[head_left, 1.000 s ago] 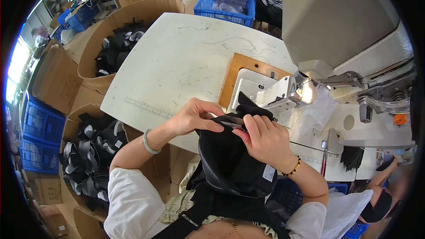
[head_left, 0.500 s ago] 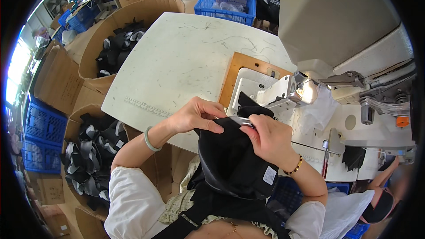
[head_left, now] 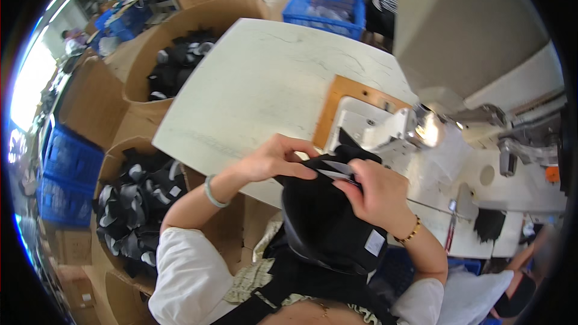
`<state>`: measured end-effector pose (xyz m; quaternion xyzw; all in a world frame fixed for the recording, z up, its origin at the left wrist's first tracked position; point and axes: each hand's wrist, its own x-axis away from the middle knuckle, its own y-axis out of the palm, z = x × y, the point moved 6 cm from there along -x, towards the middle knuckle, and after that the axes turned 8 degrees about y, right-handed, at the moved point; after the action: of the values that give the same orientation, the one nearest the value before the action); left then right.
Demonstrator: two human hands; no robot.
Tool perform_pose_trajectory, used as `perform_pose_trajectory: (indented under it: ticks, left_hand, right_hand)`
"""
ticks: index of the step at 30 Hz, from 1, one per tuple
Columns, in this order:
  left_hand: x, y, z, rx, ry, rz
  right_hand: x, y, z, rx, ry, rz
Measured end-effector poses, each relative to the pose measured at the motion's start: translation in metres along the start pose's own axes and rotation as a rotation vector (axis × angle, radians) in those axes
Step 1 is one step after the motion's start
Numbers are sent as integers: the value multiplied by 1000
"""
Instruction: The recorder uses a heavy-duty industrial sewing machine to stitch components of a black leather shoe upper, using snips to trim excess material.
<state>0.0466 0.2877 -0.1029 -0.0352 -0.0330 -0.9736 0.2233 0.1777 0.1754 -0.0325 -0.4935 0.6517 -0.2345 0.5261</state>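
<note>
A black fabric piece [head_left: 328, 216] with a small white label hangs from the table's front edge down to my lap. My left hand [head_left: 274, 157] pinches its upper edge from the left, a pale bangle on that wrist. My right hand [head_left: 376, 195] grips the same edge from the right, with a thin white strip [head_left: 338, 171] showing between the fingers. A bead bracelet sits on my right wrist. The fabric's tip points toward the sewing machine [head_left: 421, 126] and its lit lamp.
The white table [head_left: 259, 84] spreads out to the left of the machine. Cardboard bins of black pieces [head_left: 135, 204] stand at my left and farther back [head_left: 174, 66]. Blue crates [head_left: 328, 3] sit behind the table and at far left.
Both hands have drawn the fabric's upper edge slightly back toward me from the machine. My fingers have shifted along the edge, and the white strip now shows between them.
</note>
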Motion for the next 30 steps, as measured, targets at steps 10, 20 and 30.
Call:
perform_pose_trajectory:
  ticks: [10, 20, 30]
  left_hand:
    - [57, -113, -21, 263, 144, 789]
    - [86, -239, -77, -696, 35, 954]
    - [321, -165, -114, -1240, 79, 1850]
  right_hand:
    - [104, -48, 74, -612, 121, 580]
    - [148, -17, 130, -102, 477, 404]
    - [157, -40, 118, 369, 669, 129]
